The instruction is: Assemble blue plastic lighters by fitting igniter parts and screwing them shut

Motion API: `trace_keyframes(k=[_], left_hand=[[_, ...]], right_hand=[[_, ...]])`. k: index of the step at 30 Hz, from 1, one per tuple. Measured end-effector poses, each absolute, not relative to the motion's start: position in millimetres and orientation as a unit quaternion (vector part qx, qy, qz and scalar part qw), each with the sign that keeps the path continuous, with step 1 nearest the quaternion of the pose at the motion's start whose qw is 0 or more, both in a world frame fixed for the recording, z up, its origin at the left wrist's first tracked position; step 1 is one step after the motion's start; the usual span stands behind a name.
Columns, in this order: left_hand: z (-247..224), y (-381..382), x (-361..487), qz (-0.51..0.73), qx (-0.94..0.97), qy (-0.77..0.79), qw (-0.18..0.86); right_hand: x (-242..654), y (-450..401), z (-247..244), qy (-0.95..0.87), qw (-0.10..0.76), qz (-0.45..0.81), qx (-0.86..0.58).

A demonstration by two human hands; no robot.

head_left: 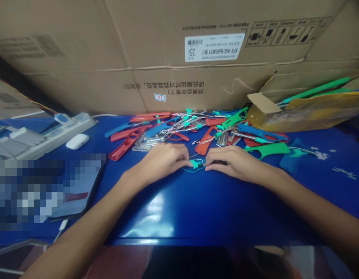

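Between my two hands, low over the blue table [173, 217], is a blue lighter casing [190, 169] with a green trigger piece [196, 164] and a thin white wire in it. My left hand [169, 157] pinches its left end with thumb and forefinger. From the other side, my right hand [228, 161] has its fingertips closed at the right end, near a small dark part. The fingers partly hide the casing. Just beyond lies a pile of lighter parts: red casings [125, 149], green casings [268, 150], metal tubes [150, 144] and wired green triggers.
A large cardboard box [156, 46] stands behind the pile. At the right is a taped carton [313, 112] with green lighters in it. On the left are a power strip [56, 133], a white earbud case [77, 141] and a phone [83, 190] with a cable.
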State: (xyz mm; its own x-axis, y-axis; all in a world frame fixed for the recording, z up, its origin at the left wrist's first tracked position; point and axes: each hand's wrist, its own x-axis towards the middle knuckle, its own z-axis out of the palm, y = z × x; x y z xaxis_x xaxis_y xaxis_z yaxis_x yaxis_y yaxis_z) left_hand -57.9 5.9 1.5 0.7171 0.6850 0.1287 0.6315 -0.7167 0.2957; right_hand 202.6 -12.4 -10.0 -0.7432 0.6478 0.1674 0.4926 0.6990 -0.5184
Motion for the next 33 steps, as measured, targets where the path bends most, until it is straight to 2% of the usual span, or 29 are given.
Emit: trace_keyframes(k=[15, 22, 33], left_hand=[[-3.9, 6.7, -57.5, 0.144, 0.921, 0.341, 0.118], [-3.6, 5.1, -56.9, 0.153, 0.935, 0.315, 0.062], [3.2, 8.1, -64.2, 0.124, 0.931, 0.297, 0.171]], right_hand=[[202.9, -11.9, -11.3, -0.900, 0.165, 0.239, -0.326], [201.7, -12.0, -9.7, -0.899, 0.166, 0.244, -0.324], [204.3, -9.5, -12.5, -0.899, 0.167, 0.246, -0.321]])
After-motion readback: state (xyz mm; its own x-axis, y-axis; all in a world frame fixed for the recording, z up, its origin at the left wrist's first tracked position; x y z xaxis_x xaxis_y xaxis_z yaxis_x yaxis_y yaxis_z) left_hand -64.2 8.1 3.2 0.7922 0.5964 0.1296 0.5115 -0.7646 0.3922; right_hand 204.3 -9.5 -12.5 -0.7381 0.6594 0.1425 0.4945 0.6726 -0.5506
